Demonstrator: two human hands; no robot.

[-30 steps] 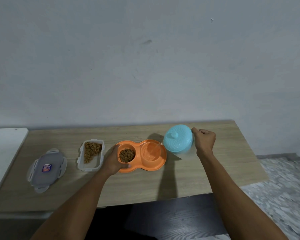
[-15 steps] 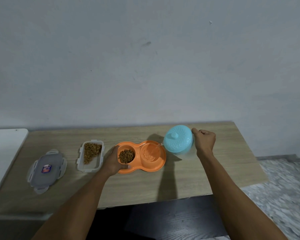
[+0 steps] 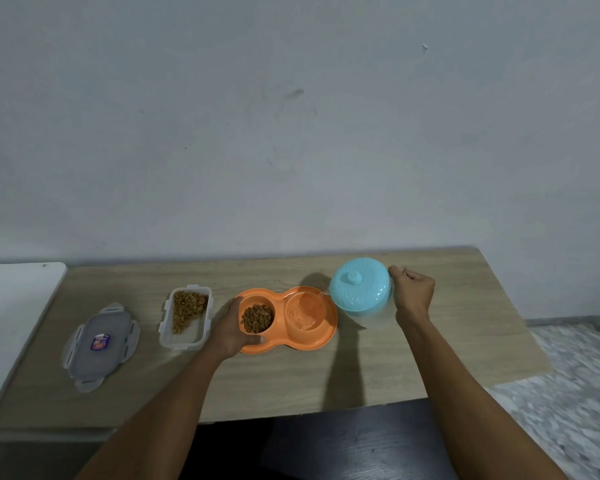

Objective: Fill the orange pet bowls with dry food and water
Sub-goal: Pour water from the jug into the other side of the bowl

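L hand (image 3: 230, 329) curls round orange bowls' (image 3: 321, 336) left end, thumb on front rim by kibble (image 3: 257, 318). R hand (image 3: 413, 296) fist grips tilted blue-lidded jug (image 3: 359, 289), spout over water cup.

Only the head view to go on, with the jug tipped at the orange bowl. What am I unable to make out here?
Head view:
- Jug handle: wrapped by the right hand.
- Water left in the jug: covered from above by its blue lid.
- Left end of the orange bowl: under the left hand.
- Label on the grey lid: too small to read.
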